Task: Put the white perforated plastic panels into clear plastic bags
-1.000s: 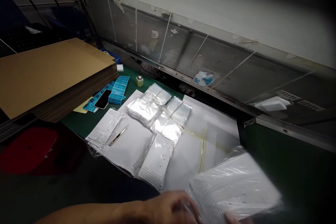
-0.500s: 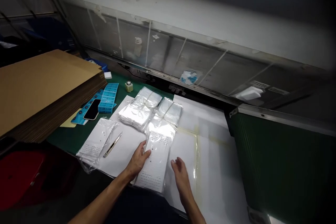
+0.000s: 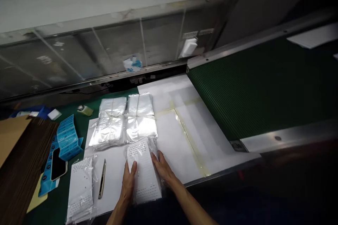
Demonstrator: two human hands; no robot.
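Packet (image 3: 145, 174), white and film-wrapped, is being clasped between half-curled left hand (image 3: 128, 181) and right hand (image 3: 163, 169), knife (image 3: 102, 180) lying left of grip.

Likely a factory workshop, though dim; green conveyor belt (image 3: 264, 91); stacked cardboard (image 3: 23, 161)

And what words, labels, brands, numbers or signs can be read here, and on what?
No text is readable.
Blue label sheet: rows of print, too small to read.
Blue strip under the phone: dark round marks, unreadable.
Pale stickers on the grey panel: blurred.
Held bagged white stack: dark dashes, no legible lettering.
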